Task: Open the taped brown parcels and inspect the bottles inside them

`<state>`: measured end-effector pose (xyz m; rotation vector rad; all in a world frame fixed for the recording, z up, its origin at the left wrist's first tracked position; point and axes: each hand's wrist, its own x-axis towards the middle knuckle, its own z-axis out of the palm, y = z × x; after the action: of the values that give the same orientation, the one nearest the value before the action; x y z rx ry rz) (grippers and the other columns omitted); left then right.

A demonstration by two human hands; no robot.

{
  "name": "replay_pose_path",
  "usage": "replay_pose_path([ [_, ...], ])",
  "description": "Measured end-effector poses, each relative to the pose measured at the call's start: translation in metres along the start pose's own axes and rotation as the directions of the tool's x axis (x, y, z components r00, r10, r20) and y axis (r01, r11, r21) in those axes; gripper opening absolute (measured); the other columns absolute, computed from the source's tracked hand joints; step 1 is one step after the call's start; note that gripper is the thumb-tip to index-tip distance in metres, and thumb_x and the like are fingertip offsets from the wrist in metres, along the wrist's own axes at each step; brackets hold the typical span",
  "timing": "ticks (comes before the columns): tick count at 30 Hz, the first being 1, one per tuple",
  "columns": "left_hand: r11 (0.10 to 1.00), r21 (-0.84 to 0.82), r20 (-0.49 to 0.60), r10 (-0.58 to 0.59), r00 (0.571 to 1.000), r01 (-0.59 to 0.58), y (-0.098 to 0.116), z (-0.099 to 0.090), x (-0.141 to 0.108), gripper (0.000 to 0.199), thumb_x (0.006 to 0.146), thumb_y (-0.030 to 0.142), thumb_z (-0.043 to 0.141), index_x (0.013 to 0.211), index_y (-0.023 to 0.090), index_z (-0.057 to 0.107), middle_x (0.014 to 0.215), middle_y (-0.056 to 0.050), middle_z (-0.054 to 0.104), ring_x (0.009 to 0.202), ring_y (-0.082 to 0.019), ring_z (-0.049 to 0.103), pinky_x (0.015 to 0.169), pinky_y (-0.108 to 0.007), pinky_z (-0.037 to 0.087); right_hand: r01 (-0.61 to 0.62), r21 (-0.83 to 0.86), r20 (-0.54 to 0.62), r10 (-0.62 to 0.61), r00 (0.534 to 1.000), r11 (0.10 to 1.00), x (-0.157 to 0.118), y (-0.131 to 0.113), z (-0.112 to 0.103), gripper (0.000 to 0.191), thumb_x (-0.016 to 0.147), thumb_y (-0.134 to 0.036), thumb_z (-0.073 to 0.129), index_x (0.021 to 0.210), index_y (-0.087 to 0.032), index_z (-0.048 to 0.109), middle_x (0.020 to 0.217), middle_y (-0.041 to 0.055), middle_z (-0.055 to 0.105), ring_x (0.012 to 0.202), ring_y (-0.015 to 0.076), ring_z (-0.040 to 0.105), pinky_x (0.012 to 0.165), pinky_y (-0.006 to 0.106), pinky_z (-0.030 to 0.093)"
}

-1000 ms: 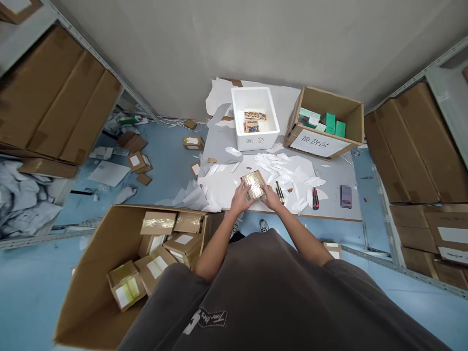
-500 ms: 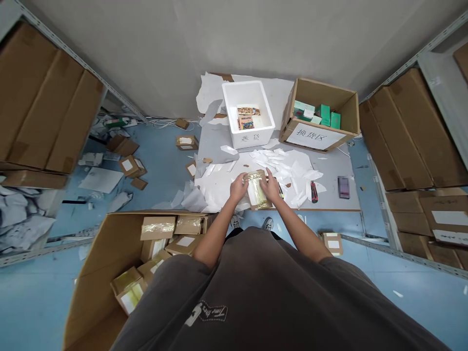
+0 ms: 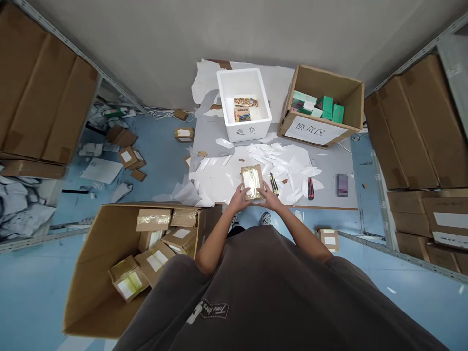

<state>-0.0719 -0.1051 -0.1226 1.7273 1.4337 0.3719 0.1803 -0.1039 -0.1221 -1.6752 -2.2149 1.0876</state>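
The left hand [image 3: 239,200] and right hand [image 3: 270,199] grip a small, tape-wrapped brown cardboard box [image 3: 252,178] at the grey table's [image 3: 331,163] near edge. Beyond, a white foam bin [image 3: 263,127] holds printed packets [image 3: 242,114]; a brown cardboard carton [image 3: 327,80], green boxes [image 3: 325,105]. Lower left, a large open cardboard carton [image 3: 85,278] contains taped parcels [image 3: 154,220].
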Motion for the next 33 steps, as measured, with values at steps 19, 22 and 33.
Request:
replay_pose_path([
  [19, 0.959, -0.24, -0.298, -0.22, 0.929, 0.151, 0.04, -0.066, 0.063, 0.062, 0.11, 0.042, 0.055, 0.169, 0.023, 0.047, 0.158, -0.013, 0.065, 0.111, -0.025, 0.075, 0.103, -0.038, 0.059, -0.055, 0.259, -0.381, 0.154, 0.912, 0.964, 0.092, -0.042, -0.06, 0.057, 0.106, -0.045, 0.056, 0.156, -0.018, 0.063, 0.15, 0.0182, 0.068, 0.11, 0.0294, 0.077, 0.108, 0.05, 0.062],
  [22, 0.985, -0.161, -0.354, -0.112, 0.929, 0.057, 0.036, -0.069, 0.058, 0.066, 0.106, 0.041, 0.063, 0.168, 0.026, 0.048, 0.172, -0.013, 0.049, 0.138, -0.029, 0.065, 0.112, -0.04, 0.057, -0.019, 0.244, -0.407, 0.12, 0.906, 0.97, 0.085, -0.04, -0.06, 0.061, 0.109, -0.047, 0.052, 0.163, -0.02, 0.054, 0.156, 0.0181, 0.063, 0.118, 0.029, 0.074, 0.107, 0.048, 0.062],
  [33, 0.997, -0.076, -0.216, -0.05, 0.975, 0.035, 0.026, -0.051, 0.06, 0.058, 0.099, 0.01, 0.057, 0.155, 0.026, 0.061, 0.155, -0.012, 0.06, 0.142, -0.028, 0.062, 0.12, -0.042, 0.052, 0.018, 0.228, -0.197, 0.028, 0.98, 0.973, 0.06, -0.023, -0.037, 0.064, 0.096, -0.024, 0.059, 0.16, -0.025, 0.054, 0.156, 0.015, 0.06, 0.136, 0.0277, 0.063, 0.111, 0.048, 0.058],
])
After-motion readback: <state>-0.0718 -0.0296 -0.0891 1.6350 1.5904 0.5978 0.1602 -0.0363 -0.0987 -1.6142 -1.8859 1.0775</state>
